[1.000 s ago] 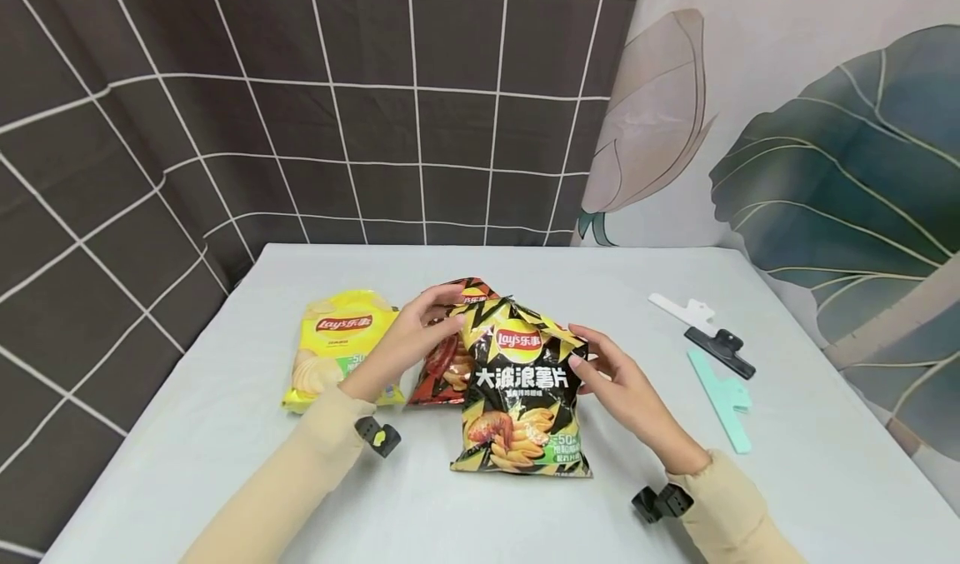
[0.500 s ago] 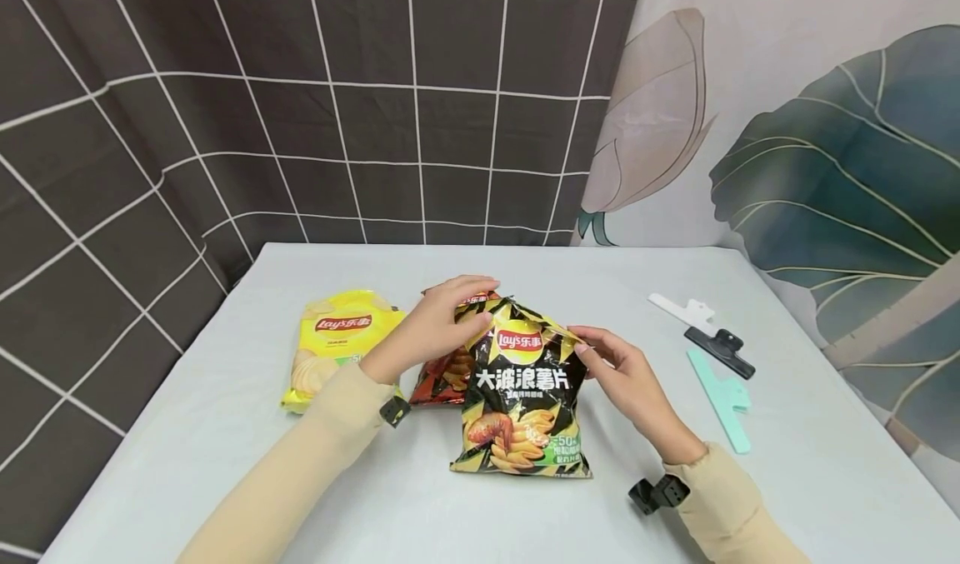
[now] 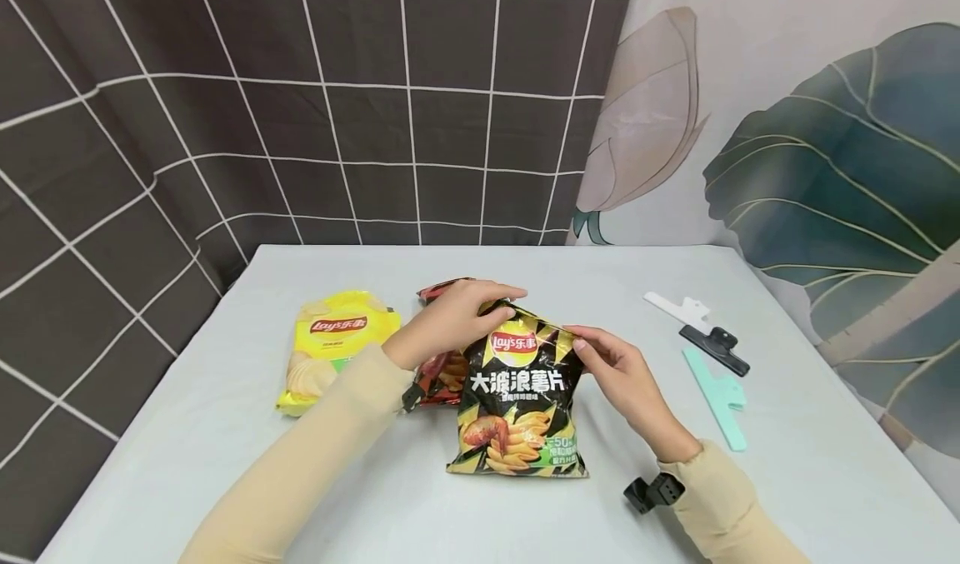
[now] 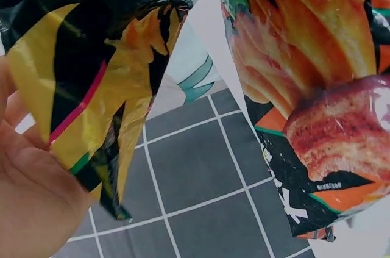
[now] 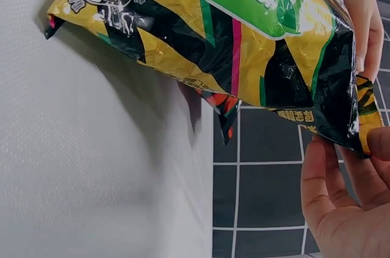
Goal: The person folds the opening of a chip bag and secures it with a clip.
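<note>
A black and gold Lay's chip bag (image 3: 517, 406) lies face up at mid-table, its printed front toward me. My left hand (image 3: 450, 318) holds its upper left corner, thumb in front and fingers reaching over the top edge. At the upper right corner my right hand (image 3: 622, 376) pinches the bag between thumb and fingers; the right wrist view shows this corner of the chip bag (image 5: 286, 57) by the thumb and fingers of the right hand (image 5: 347, 209). Behind the left hand, partly hidden, lies a red chip bag (image 3: 452, 381), large in the left wrist view.
A yellow Lay's chip bag (image 3: 330, 339) lies at the left, partly covered by the left sleeve. Three bag clips lie at the right: a white clip (image 3: 684, 309), a black clip (image 3: 716, 349) and a mint-green clip (image 3: 716, 397). Dark checked cloth (image 3: 360, 122) hangs behind the table.
My left hand has slid right along the top of the black bag. The bag's gold upper edge, flared before, now runs as a straighter line between the hands. The right hand has barely moved.
</note>
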The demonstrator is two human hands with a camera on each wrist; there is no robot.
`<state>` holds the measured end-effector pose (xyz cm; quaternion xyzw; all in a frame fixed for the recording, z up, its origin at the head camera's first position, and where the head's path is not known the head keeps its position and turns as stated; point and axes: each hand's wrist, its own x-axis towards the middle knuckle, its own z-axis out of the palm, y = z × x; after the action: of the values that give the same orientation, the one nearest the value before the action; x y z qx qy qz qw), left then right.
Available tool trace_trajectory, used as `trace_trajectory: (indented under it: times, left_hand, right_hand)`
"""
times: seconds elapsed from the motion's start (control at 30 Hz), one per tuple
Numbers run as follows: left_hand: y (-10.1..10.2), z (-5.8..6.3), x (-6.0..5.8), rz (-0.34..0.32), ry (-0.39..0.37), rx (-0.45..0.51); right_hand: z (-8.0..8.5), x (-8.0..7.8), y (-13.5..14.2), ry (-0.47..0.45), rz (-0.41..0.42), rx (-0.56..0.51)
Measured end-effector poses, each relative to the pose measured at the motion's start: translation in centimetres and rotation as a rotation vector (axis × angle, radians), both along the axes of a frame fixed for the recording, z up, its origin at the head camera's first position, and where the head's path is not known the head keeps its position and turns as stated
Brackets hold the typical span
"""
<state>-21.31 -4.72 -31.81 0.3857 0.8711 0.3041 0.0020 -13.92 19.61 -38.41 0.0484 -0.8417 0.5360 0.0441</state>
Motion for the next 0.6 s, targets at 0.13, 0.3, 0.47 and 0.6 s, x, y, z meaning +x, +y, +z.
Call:
trace_trajectory:
  times: [0.13, 0.3, 0.47, 0.6]
  left_hand:
    - [0.35, -0.13, -0.29, -0.031, -0.015, 0.007]
    - [0.51, -0.38, -0.41, -0.051, -0.031, 0.032]
    - [0.64, -0.79, -0.43, -0.04, -0.021, 0.05]
    - [0.72, -0.98, -0.42, -0.025, -0.01, 0.073]
  right_hand:
    - [0.08, 0.14, -0.1, 0.0, -0.008, -0.014]
    - [0.01, 0.12, -0.12, 0.007, -0.018, -0.028]
    - [-0.05, 0.09, -0.11, 0.009, -0.01, -0.052]
    - [-0.03, 0.2, -0.11, 0.015, -0.01, -0.074]
